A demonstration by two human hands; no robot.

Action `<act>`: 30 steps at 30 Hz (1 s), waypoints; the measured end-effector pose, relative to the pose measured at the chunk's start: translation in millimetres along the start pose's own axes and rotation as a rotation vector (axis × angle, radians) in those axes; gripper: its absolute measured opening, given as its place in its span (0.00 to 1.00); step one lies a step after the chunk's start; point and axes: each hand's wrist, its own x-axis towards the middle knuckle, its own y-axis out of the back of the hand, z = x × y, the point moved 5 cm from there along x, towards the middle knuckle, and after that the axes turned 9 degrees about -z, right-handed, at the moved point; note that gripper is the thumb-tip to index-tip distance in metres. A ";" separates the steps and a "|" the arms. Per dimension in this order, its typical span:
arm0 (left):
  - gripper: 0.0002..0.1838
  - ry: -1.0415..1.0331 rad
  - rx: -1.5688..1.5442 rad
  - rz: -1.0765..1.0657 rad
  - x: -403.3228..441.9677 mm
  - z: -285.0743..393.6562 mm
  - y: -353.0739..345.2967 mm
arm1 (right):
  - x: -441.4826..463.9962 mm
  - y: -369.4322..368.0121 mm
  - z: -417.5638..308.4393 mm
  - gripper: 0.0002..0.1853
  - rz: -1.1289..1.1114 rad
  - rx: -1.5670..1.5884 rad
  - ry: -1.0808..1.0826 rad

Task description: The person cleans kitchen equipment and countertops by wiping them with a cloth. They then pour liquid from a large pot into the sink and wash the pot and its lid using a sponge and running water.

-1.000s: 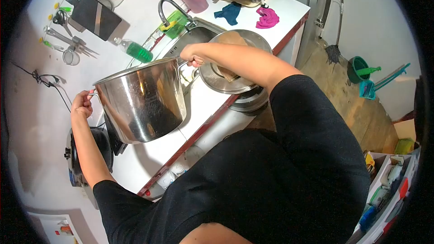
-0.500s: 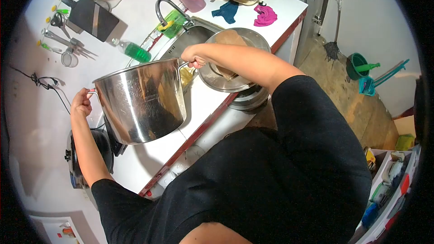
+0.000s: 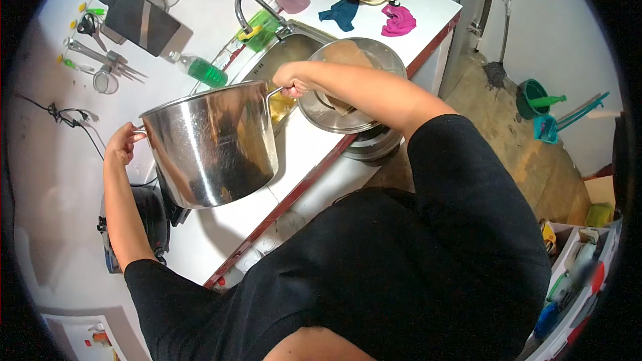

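A large shiny steel pot [image 3: 210, 147] hangs tilted over the white counter, held by its two side handles. My left hand [image 3: 123, 142] grips the handle on the left. The opposite handle is in my right hand [image 3: 291, 80], whose fingers are wrapped round it. Behind my right forearm a round steel lid [image 3: 386, 60] lies partly over the sink [image 3: 297, 47], with a brown flat piece [image 3: 348, 53] on it. The inside of the pot is hidden from view.
A green soap bottle [image 3: 202, 70] and faucet [image 3: 249, 10] are behind the pot. Blue [image 3: 340, 13] and pink cloths [image 3: 398, 20] lie on the counter [image 3: 428, 10]. A black appliance [image 3: 150, 217] is at the left, below a hanging cutting board [image 3: 139, 23].
The pot has risen slightly and shifted a little to the right, with both hands still on its handles. My left elbow has moved slightly left and up.
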 end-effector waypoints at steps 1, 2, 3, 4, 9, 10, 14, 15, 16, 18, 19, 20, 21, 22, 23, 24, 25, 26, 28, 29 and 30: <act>0.10 0.006 0.017 0.011 -2.4 0.9 -0.8 | 3.8 1.5 -0.8 0.09 0.038 0.029 0.039; 0.10 0.012 0.035 0.022 -5.2 1.5 -1.3 | 7.5 3.4 -1.7 0.08 0.076 0.058 0.079; 0.10 0.013 0.036 0.024 -6.8 2.0 -1.2 | 9.8 3.9 -2.1 0.08 0.073 0.058 0.079; 0.10 0.011 0.052 -0.014 -8.0 2.3 -2.7 | 11.7 5.2 -2.2 0.08 0.089 0.070 0.069; 0.09 -0.031 -0.018 -0.079 19.9 -4.9 8.9 | 23.9 13.4 -3.4 0.07 0.087 0.067 0.120; 0.08 -0.026 0.016 -0.072 17.1 -3.6 6.6 | 28.0 13.6 -3.7 0.07 0.055 0.024 0.062; 0.07 0.037 0.074 -0.124 18.6 -2.9 8.1 | 13.0 7.3 -4.5 0.07 0.072 0.018 0.048; 0.07 0.038 0.073 -0.124 14.3 -1.3 5.6 | 12.3 5.7 -3.6 0.07 0.072 0.018 0.047; 0.07 0.038 0.072 -0.109 10.0 0.7 3.2 | 11.0 5.4 -3.6 0.07 0.090 0.016 0.048; 0.08 0.037 0.071 -0.094 1.8 4.6 -4.3 | 10.4 6.1 -3.2 0.07 0.109 0.013 0.048; 0.07 0.022 0.090 -0.063 -2.6 8.0 -8.6 | 11.4 6.9 -3.0 0.07 0.103 0.029 0.063; 0.07 0.006 0.110 -0.033 -4.4 10.6 -10.8 | 12.2 7.9 -2.5 0.07 0.097 0.045 0.076; 0.07 0.006 0.111 -0.035 -1.4 11.3 -10.4 | 17.6 10.9 -1.6 0.07 0.098 0.047 0.075; 0.07 -0.007 0.104 -0.047 1.6 13.2 -10.1 | 23.6 12.5 -1.1 0.07 0.076 -0.002 0.050; 0.07 -0.021 0.095 -0.059 4.8 14.6 -10.3 | 29.3 13.9 0.6 0.07 0.054 -0.052 0.026; 0.07 -0.021 0.094 -0.061 5.4 16.0 -12.1 | 26.0 12.9 1.3 0.07 0.056 -0.052 0.024; 0.07 -0.023 0.106 -0.054 5.6 18.3 -12.7 | 22.8 11.5 1.4 0.07 0.046 -0.028 0.030; 0.07 -0.027 0.118 -0.045 5.9 20.5 -13.7 | 19.6 10.1 1.5 0.07 0.037 -0.003 0.038; 0.06 -0.013 0.105 -0.054 16.7 19.8 -11.2 | 14.9 9.5 4.2 0.07 0.048 0.016 0.039; 0.06 0.000 0.093 -0.061 22.1 19.3 -10.4 | 12.0 10.0 5.2 0.07 0.058 0.036 0.042; 0.06 -0.002 0.093 -0.065 20.2 21.3 -14.3 | 16.6 12.4 7.6 0.07 0.062 0.039 0.040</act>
